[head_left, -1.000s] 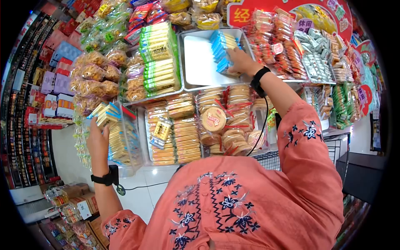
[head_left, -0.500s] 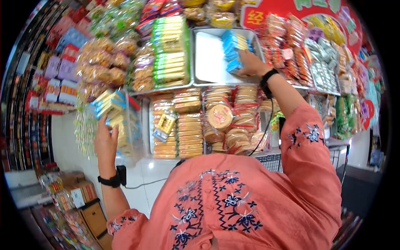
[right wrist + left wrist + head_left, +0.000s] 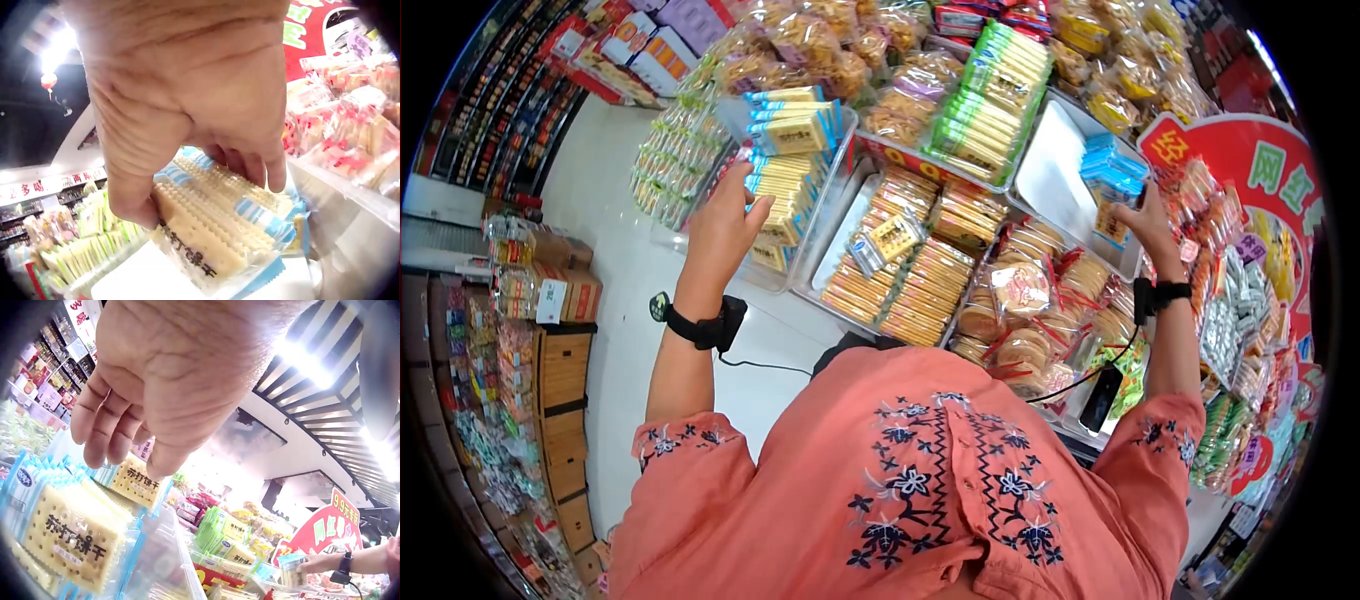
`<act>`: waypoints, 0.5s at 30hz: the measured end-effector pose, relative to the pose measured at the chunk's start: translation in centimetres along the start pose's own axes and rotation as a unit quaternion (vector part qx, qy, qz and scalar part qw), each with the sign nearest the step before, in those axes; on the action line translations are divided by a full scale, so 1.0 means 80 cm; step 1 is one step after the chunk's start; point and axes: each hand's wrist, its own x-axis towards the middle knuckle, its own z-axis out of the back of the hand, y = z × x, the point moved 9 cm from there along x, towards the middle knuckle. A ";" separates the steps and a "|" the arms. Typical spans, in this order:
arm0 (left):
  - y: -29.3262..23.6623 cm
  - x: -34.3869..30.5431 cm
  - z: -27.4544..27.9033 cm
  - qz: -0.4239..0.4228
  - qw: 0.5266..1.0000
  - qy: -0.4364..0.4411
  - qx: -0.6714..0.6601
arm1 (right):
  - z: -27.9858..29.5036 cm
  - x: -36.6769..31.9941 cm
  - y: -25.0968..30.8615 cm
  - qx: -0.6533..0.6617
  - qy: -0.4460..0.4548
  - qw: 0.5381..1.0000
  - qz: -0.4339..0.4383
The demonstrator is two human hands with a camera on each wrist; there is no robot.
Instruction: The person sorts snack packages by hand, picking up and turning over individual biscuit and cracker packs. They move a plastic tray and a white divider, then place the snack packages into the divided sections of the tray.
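Observation:
In the head view my left hand [image 3: 725,225] is over a clear bin of blue-edged soda cracker packs [image 3: 795,130], its fingers loosely bent. The left wrist view has the fingertips and thumb close to a pack [image 3: 134,481], with more packs [image 3: 72,540] upright beside it. My right hand [image 3: 1155,230] grips a row of the same soda cracker packs [image 3: 209,215], thumb on the near side and fingers on the far side. These packs are at the right end of a white-bottomed metal tray [image 3: 1040,165].
Green-edged cracker packs [image 3: 990,95] fill the neighbouring tray section. Nearer my body are yellow biscuit packs [image 3: 925,280] and bagged round biscuits [image 3: 1020,290]. Red-and-clear snack bags [image 3: 1200,205] stand right of my right hand. A cable [image 3: 1080,380] hangs from the right wrist.
The head view has turned, so the display appears tilted and shifted right. My left hand stays by the cracker bin; my right hand stays on the blue-edged packs in the tray.

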 end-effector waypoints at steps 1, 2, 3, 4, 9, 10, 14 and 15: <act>0.005 -0.002 0.002 0.009 1.000 0.000 -0.007 | 0.007 -0.008 0.036 0.027 0.004 1.000 0.001; 0.010 -0.004 0.002 0.016 1.000 0.000 -0.014 | 0.011 -0.016 0.072 0.054 0.008 0.999 0.001; 0.014 -0.006 0.003 0.022 0.999 -0.002 -0.029 | 0.014 -0.023 0.108 0.081 0.011 0.997 0.000; 0.018 -0.008 0.003 0.028 0.999 -0.003 -0.044 | 0.013 -0.031 0.149 0.091 0.021 0.995 0.015; 0.026 -0.016 0.000 0.050 0.990 0.009 -0.130 | -0.039 -0.058 0.344 0.107 0.092 0.974 0.177; 0.027 -0.019 -0.001 0.050 0.989 0.008 -0.142 | -0.053 -0.067 0.390 0.088 0.099 0.969 0.210; 0.035 -0.032 -0.005 0.078 0.978 0.031 -0.189 | -0.129 -0.072 0.513 0.017 0.098 0.928 0.360; 0.036 -0.036 -0.005 0.086 0.974 0.036 -0.205 | -0.150 -0.070 0.537 0.008 0.104 0.917 0.385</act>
